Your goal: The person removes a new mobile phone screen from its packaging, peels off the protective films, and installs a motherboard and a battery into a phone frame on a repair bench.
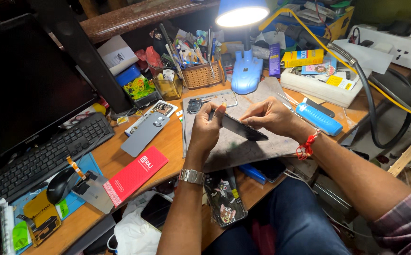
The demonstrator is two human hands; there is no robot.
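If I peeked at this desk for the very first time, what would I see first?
First, the two hands in the middle: the left hand and right hand both hold a dark phone tilted over a grey mat. Just behind, a blue desk lamp shines down brightly. On the left, a red booklet lies near a black keyboard.

Two hands (205, 132) (271, 115) — one phone (238, 127), one lamp (243, 47)

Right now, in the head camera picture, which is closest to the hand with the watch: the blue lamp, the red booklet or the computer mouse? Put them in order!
From the left hand, which holds the dark phone:
1. Blue lamp, behind the hand, at the back of the desk.
2. Red booklet, to its left, near the desk's front edge.
3. Computer mouse, farthest left, beside the keyboard.
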